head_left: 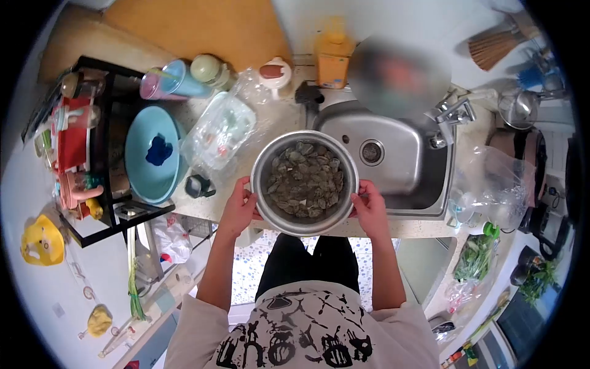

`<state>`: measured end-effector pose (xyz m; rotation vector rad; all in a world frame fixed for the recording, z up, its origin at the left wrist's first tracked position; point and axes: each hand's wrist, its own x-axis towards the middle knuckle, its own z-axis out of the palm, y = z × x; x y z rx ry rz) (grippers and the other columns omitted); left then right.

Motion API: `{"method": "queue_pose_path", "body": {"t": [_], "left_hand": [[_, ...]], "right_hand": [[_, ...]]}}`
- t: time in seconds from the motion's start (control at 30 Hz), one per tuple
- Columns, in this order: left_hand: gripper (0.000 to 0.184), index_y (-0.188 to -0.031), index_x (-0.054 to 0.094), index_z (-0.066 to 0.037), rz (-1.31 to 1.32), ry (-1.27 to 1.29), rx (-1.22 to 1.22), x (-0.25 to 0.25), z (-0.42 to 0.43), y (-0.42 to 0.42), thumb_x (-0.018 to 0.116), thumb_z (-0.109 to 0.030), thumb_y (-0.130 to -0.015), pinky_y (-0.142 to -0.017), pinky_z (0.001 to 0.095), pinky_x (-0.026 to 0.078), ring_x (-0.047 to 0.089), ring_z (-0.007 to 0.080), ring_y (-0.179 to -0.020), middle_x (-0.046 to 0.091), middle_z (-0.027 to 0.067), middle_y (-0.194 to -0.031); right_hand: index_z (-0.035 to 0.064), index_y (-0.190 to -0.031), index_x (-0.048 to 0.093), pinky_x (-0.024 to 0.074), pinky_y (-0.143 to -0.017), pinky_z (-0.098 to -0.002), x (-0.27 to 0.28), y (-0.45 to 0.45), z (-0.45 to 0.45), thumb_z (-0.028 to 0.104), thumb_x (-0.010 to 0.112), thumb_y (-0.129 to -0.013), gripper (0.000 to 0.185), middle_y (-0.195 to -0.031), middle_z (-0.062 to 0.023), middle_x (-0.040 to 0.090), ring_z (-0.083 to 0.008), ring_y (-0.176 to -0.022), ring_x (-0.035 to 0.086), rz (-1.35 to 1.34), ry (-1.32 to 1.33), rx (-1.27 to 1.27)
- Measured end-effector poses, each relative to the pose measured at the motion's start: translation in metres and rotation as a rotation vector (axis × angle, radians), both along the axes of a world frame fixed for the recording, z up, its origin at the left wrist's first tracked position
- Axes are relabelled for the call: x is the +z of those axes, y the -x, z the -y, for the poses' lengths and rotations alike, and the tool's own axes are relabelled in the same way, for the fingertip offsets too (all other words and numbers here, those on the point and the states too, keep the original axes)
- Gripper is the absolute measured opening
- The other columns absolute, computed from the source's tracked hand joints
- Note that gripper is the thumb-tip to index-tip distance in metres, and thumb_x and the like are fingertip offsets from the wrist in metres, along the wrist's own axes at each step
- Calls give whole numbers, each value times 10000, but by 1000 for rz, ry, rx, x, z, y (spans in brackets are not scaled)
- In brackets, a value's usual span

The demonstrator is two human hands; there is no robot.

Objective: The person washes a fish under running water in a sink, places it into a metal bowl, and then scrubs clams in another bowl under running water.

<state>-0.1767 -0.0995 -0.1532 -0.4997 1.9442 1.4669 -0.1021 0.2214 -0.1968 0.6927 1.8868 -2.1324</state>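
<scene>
A round stainless steel bowl (305,227) is in front of my body, over the counter's front edge and the left part of the sink. Many grey-brown pieces (307,181) that look like shellfish lie in it; I cannot make out their exact kind. My left hand (241,208) grips the bowl's left side, thumb near the rim. On the opposite side, my right hand (370,208) holds it the same way. The fingers of both hands are partly hidden under the bowl. Whether its base touches the counter, I cannot tell.
Right of the bowl is a metal sink (393,147) with a faucet (452,117). A blue basin (138,147), a black rack (107,154) and a plastic-wrapped tray (221,129) stand left. Behind are an orange carton (334,61) and a blurred round object (399,74).
</scene>
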Motion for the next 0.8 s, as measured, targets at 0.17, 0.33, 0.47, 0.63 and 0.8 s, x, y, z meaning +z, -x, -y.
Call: {"method": "queue_pose_path", "body": {"t": [0.17, 0.33, 0.47, 0.63, 0.8], "left_hand": [[430, -1410, 358, -99, 6, 50, 55, -14, 63, -19, 479, -59, -999, -604, 327, 618, 697, 209, -695, 616, 148, -937], [456, -1417, 367, -98, 14, 69, 60, -31, 107, -26, 494, -65, -980, -590, 332, 610, 690, 209, -680, 616, 142, -929], [475, -1424, 377, -99, 35, 37, 96, -45, 127, -29, 509, -73, -968, -586, 329, 607, 685, 201, -691, 611, 135, -932], [468, -1417, 393, -145, 11, 18, 80, -65, 142, -29, 504, -69, -968, -575, 326, 606, 682, 194, -676, 584, 114, -943], [499, -1413, 417, -113, -51, 66, -6, -61, 144, -24, 561, -78, -936, -592, 347, 613, 683, 223, -711, 591, 125, -916]], "right_hand": [[4, -1211, 550, 596, -562, -298, -23, -5, 59, -11, 579, -935, 278, -960, -76, 627, -143, -722, 676, -5, -41, 44], [7, -1194, 519, 603, -578, -294, -33, -9, 100, -9, 558, -960, 238, -971, -47, 539, -133, -725, 657, 10, -60, 117], [12, -1201, 500, 609, -591, -290, -39, -13, 123, -7, 543, -973, 232, -995, -30, 494, -125, -750, 646, 24, -62, 122], [11, -1198, 517, 605, -577, -301, -53, -22, 137, -1, 567, -951, 253, -931, -66, 566, -150, -725, 658, 15, -75, 27], [29, -1223, 524, 604, -567, -317, -57, -20, 132, 18, 587, -948, 282, -936, -91, 603, -180, -749, 676, -24, -141, 103]]}}
